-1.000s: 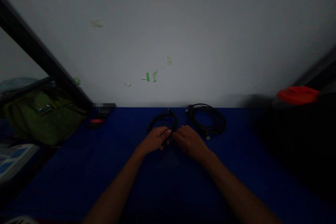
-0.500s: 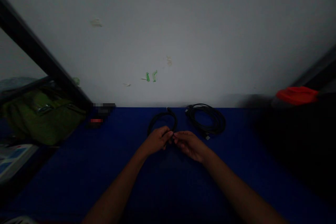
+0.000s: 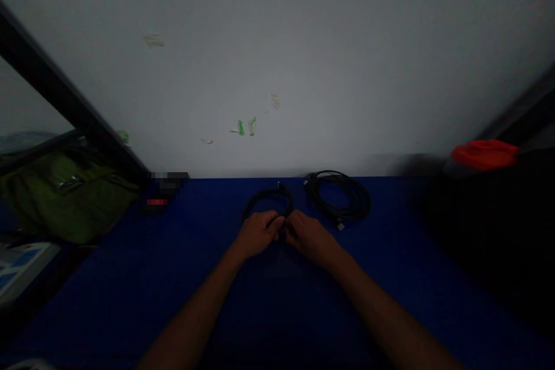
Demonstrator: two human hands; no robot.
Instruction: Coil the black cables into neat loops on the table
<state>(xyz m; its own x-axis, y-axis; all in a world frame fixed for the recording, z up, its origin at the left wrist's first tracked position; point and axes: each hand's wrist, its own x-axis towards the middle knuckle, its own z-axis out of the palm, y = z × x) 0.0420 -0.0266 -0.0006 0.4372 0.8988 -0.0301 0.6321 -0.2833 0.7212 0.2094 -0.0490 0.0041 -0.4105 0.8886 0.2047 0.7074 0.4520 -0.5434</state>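
My left hand and my right hand meet at the front of a loop of thin black cable, lying near the table's back edge. Both hands have their fingers curled over the cable, and they hide its lower part. A small connector end stands at the top of the loop. Just to the right, a larger coil of black cable lies on the blue surface, apart from my right hand, with a pale plug at its front.
A white wall rises behind the blue table. A green bag sits beyond the left edge, beside a dark diagonal bar. A blurred dark item with a red mark stands at the back left. A red object lies at the far right.
My right hand has closed in on the cable, nearer my left hand, with its fingers curled rather than spread. The whole scene sits slightly further left in the view.
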